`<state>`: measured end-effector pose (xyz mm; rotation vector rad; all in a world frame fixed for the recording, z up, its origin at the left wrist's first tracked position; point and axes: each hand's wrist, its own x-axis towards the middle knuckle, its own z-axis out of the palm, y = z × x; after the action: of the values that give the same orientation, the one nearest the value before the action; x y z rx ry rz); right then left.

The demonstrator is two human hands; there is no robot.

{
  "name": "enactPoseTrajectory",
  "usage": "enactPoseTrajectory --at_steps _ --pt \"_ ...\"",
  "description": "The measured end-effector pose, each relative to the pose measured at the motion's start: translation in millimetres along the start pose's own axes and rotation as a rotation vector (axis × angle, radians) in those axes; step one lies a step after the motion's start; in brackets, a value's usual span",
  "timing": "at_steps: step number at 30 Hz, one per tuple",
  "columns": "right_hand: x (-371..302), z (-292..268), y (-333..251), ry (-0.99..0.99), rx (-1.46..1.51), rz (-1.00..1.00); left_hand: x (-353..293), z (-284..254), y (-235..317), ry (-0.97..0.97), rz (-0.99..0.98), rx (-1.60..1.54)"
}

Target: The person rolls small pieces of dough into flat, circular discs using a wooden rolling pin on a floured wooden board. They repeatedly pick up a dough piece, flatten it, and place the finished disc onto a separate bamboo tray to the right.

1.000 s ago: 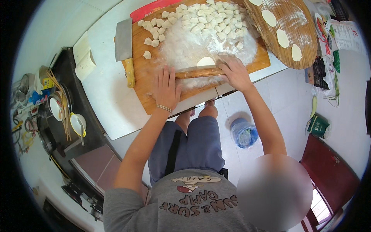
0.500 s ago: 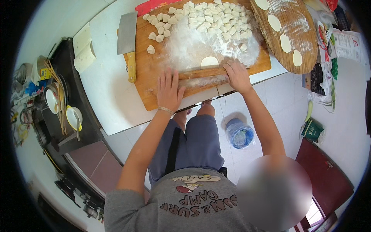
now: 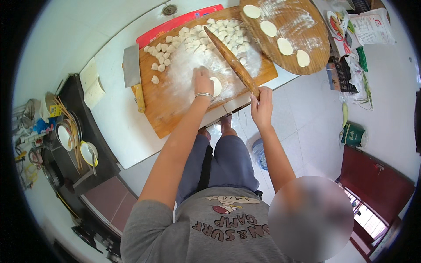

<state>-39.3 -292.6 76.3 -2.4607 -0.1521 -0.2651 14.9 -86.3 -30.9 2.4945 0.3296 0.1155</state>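
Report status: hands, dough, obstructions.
Right hand gripping rolling pin by one end. Left hand at flat dough round on wooden board, contact unclear. Cleaver off left, clear of both hands.

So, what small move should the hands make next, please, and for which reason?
Perhaps the left hand should pinch the dough disc by its edge and lift it a little. That hand is already right at the disc, and the right hand holds the pin by one end, off to the side, so the disc seems free to move.

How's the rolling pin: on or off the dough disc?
Off: the right hand holds the rolling pin; floured board shows between it and the dough disc.
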Motion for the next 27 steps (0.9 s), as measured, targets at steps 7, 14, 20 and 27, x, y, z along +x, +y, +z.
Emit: enactPoseTrajectory --at_steps 7,14,20,27 --pt "-18 -35 13 0.037 0.075 0.105 15 -5 -6 -0.386 0.101 0.070" --pt "-9 -66 31 0.108 0.168 0.165 -11 -35 61 -0.487 0.170 -0.531" --pt "1 -104 62 0.209 0.177 0.176 34 -11 184 -0.677 -0.069 -0.914" --pt "1 -136 86 0.255 0.160 0.226 132 42 290 -0.359 -0.073 -1.129"
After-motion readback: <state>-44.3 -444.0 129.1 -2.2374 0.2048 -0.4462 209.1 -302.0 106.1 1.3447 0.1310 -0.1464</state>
